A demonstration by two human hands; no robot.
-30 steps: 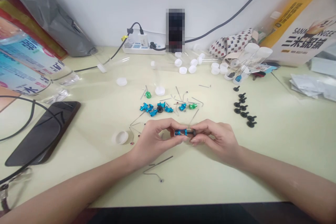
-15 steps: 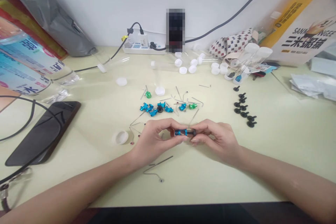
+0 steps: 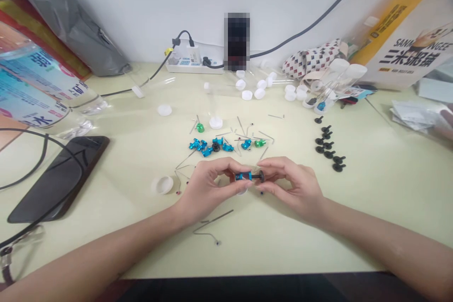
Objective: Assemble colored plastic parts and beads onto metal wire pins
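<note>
My left hand (image 3: 208, 188) pinches a small blue metal sleeve (image 3: 243, 176) just above the pale table (image 3: 371, 207). A black pin with a round head (image 3: 258, 176) sticks out of the sleeve's right end, and my right hand (image 3: 292, 187) holds that head between thumb and fingers. Loose blue parts (image 3: 208, 146), green parts (image 3: 260, 143) and thin bent wires (image 3: 210, 226) lie on the table just beyond and below my hands. A row of black pins (image 3: 329, 147) lies to the right.
A black phone (image 3: 60, 177) and cables lie at the left beside a plastic water bottle (image 3: 38, 92). White caps (image 3: 255, 89), clear tubes, a power strip (image 3: 191, 63) and a printed box (image 3: 406, 37) stand along the back. A white cap (image 3: 162, 185) sits left of my hand.
The black pin now shows further out of the blue sleeve's right end, with its round head visible. My right fingers have shifted slightly; both hands stay in the same place.
</note>
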